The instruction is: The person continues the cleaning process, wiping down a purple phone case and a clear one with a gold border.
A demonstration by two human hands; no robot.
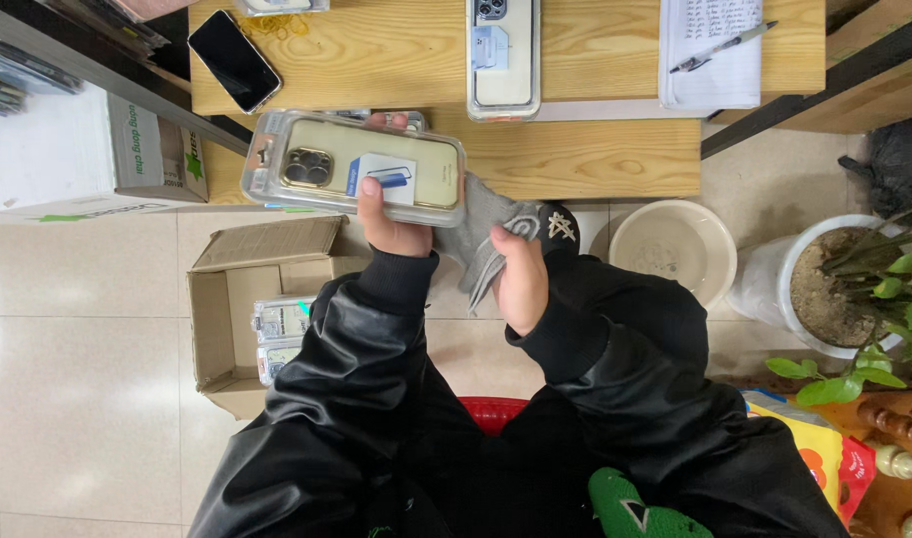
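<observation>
- Left hand — fingers closed round a clear boxed phone case, thumb on the front face, other fingertips showing over the far edge; the box is held level above the gap between the wooden desk and the person's lap.
- Boxed case: transparent pkg, pale yellow insert w/ camera cut-out at the left end, small blue-and-white card in the middle.
- Right hand — fingers curled shut on a grey cloth, which runs up to and touches the right end of the box.
- Step in hand, as judged: wiping the outside of the pkg, cloth at its right edge and underside.
- Next move would call for a steady left-hand grip while the cloth sweeps along the plastic, or a turn of the box to reach another face.
- On the desk, well apart from the hands: a second boxed case, a black smartphone, a notepad w/ a pen on it.
- On the floor, left of the knees — an open cardboard carton holding more boxed cases.
- Right: a beige basin and a potted plant.
</observation>
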